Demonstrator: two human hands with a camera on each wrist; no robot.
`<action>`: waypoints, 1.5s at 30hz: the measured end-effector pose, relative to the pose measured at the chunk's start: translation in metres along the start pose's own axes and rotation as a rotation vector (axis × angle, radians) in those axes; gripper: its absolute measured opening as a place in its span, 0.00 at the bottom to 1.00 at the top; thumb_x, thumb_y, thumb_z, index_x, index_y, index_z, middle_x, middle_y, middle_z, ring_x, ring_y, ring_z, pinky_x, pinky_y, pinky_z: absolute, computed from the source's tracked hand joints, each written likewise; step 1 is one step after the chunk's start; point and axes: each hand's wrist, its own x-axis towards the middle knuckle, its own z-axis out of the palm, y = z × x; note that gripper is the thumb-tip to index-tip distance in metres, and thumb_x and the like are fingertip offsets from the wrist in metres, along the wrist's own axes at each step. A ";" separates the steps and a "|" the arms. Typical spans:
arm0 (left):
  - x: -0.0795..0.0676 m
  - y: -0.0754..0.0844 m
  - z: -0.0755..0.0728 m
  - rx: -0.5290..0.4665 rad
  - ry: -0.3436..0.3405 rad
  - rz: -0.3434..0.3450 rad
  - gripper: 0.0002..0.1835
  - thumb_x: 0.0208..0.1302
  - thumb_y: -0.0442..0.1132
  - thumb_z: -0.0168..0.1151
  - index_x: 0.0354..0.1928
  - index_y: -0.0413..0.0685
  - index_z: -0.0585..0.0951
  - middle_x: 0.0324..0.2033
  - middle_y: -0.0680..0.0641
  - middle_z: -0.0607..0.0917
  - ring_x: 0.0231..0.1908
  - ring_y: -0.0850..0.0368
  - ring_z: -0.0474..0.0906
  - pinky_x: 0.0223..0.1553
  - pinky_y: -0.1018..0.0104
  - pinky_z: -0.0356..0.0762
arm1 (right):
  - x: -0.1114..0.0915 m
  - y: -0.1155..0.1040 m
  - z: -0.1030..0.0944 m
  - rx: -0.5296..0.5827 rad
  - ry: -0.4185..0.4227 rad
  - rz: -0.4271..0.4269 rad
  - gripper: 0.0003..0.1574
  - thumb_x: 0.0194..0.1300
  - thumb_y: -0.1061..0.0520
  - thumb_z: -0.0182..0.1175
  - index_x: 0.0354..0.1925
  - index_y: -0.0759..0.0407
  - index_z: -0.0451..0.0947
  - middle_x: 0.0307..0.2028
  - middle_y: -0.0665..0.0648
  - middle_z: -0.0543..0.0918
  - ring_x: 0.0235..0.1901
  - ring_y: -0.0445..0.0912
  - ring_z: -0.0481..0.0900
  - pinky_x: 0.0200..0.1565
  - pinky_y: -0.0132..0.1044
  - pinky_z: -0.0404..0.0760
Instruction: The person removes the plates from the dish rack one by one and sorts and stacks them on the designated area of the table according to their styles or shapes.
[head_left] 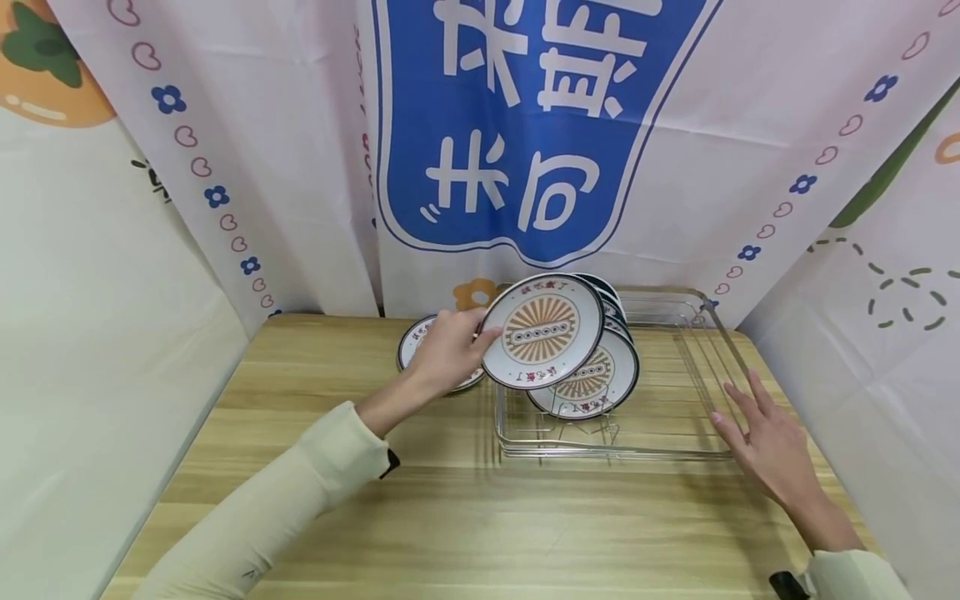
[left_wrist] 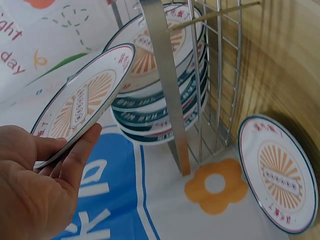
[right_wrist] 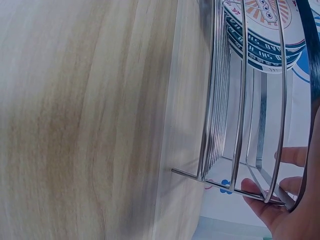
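My left hand (head_left: 448,348) pinches the rim of a white plate (head_left: 546,329) with a dark edge and an orange ray pattern. The plate is held tilted above the left part of a wire dish rack (head_left: 637,452). Several matching plates (left_wrist: 155,107) lean together in the rack, partly hidden behind the held one in the head view. At the rack's right side my right hand (head_left: 772,446) holds the rim, fingers (right_wrist: 290,156) reaching over it. More plates (head_left: 413,340) lie on the table left of the rack, partly covered by my left hand.
The wooden table (head_left: 480,525) extends in front of the rack. Behind it hangs a printed cloth (head_left: 300,192) with a blue panel, and white cloth walls (head_left: 82,333) stand on both sides. The rack's right part shows bare wires.
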 end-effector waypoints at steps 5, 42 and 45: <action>-0.007 -0.011 -0.018 -0.063 0.052 -0.046 0.13 0.76 0.33 0.64 0.54 0.29 0.84 0.39 0.34 0.91 0.26 0.53 0.88 0.23 0.72 0.82 | -0.001 -0.001 0.000 -0.008 0.009 -0.002 0.35 0.78 0.45 0.58 0.70 0.67 0.73 0.79 0.75 0.58 0.40 0.70 0.80 0.35 0.67 0.74; -0.026 -0.161 -0.046 -0.406 -0.112 -0.734 0.15 0.78 0.35 0.59 0.53 0.24 0.79 0.28 0.46 0.87 0.22 0.62 0.83 0.24 0.73 0.80 | -0.001 -0.004 0.002 0.006 0.029 0.020 0.33 0.79 0.47 0.56 0.69 0.69 0.73 0.78 0.76 0.60 0.47 0.75 0.77 0.41 0.71 0.73; -0.026 -0.166 -0.041 -0.417 -0.145 -0.765 0.15 0.79 0.36 0.59 0.53 0.25 0.80 0.27 0.47 0.87 0.21 0.63 0.83 0.22 0.75 0.77 | -0.001 -0.003 0.002 0.003 0.035 0.019 0.33 0.79 0.47 0.57 0.69 0.68 0.74 0.77 0.76 0.61 0.45 0.74 0.78 0.40 0.70 0.73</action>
